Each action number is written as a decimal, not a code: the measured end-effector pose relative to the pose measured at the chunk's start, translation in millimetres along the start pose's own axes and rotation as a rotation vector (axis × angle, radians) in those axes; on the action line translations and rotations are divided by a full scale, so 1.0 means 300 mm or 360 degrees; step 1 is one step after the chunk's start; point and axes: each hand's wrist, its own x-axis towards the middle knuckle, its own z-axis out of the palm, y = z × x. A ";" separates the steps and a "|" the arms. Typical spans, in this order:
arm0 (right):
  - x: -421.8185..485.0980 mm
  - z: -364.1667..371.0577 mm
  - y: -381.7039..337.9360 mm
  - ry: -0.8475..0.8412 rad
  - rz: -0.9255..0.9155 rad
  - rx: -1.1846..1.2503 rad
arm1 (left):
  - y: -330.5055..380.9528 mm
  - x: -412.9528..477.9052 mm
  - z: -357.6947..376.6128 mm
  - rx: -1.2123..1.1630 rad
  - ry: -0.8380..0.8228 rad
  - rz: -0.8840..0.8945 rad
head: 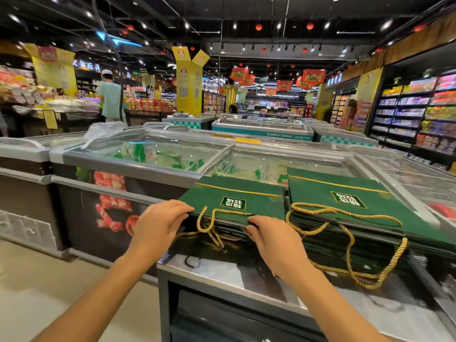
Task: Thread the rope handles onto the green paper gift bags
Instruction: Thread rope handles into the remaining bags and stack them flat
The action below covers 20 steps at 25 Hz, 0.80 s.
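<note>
Both hands are gripping the near edge of the top green gift bag (237,196): the left hand (160,223) is curling over its left corner, the right hand (274,240) pinching further right. Behind, a glass-lidded freezer (138,161) is holding green-and-white packets. The bag is lying flat on a stack on a steel counter (222,270), dark green with a gold line, a gold rope handle (209,218) looping out; its handle edge is facing near, running left to right

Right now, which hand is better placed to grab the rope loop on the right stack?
Probably right: the right hand grips the left stack beside that rope loop, while the left hand holds its left corner.
</note>
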 end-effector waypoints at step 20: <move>-0.270 0.063 0.117 0.0314 0.0026 0.1017 | 0.285 -0.128 -0.154 -0.0387 0.0105 -0.0215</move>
